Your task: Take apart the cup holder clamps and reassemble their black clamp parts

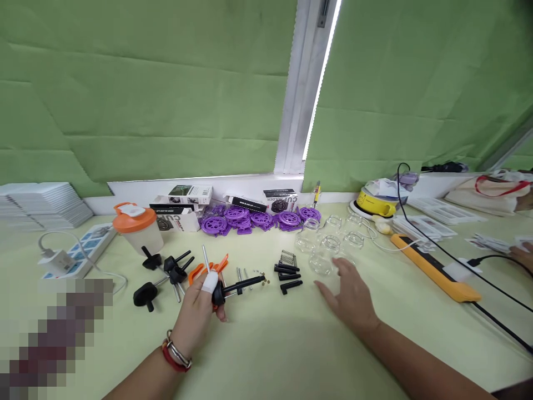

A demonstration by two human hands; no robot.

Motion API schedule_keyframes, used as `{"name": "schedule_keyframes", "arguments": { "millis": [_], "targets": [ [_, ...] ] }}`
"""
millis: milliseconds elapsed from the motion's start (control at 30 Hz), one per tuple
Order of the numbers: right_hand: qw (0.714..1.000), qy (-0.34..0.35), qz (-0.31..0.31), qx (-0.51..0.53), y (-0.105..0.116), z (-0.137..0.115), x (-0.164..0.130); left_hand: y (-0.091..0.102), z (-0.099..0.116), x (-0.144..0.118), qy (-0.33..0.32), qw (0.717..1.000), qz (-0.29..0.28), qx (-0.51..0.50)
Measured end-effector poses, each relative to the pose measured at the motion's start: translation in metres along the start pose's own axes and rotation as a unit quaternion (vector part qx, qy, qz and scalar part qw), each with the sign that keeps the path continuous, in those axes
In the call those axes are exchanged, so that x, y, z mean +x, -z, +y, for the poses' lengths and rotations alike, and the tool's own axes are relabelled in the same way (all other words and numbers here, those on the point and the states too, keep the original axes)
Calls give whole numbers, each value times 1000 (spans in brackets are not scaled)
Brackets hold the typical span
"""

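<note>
My left hand (pixel 200 300), with white tape around its thumb, is closed on a black plastic assembly (pixel 241 284) that has a metal rod and a long black arm pointing right. Orange clamp-like parts (pixel 197 271) lie just behind this hand. My right hand (pixel 350 294) is held palm down with thumb and fingers apart, its fingertips close to several transparent round cups (pixel 320 264); whether they touch one I cannot tell. Between the hands lie small black tubular parts (pixel 290 285) and a row of springs (pixel 288 257). Several black knobs with metal rods (pixel 145 294) lie left of my left hand.
Purple round plastic parts (pixel 237 216) and printed boxes (pixel 183 216) line the wall. An orange-lidded shaker (pixel 141 230) and a white power strip (pixel 94 244) stand left. An orange power strip (pixel 433 266) with black cables lies right, near another person's hand (pixel 522 255).
</note>
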State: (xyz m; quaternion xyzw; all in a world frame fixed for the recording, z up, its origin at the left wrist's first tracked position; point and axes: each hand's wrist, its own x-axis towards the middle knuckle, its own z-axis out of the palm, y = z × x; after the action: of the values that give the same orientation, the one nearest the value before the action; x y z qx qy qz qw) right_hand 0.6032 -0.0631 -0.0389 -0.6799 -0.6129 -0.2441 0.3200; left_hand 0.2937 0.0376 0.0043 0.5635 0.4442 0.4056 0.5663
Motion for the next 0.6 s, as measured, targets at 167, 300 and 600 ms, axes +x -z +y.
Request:
{"name": "schedule_keyframes", "arguments": {
  "millis": [167,300,600],
  "targets": [
    [937,338,-70,51,14,-82,9,-11,4,-13,28,998,-48,19],
    [909,395,-71,116,12,-118,26,-14,7,-24,49,995,-82,41],
    [838,-22,-365,404,31,-102,57,8,4,-30,-262,947,-64,177]
  ]
}}
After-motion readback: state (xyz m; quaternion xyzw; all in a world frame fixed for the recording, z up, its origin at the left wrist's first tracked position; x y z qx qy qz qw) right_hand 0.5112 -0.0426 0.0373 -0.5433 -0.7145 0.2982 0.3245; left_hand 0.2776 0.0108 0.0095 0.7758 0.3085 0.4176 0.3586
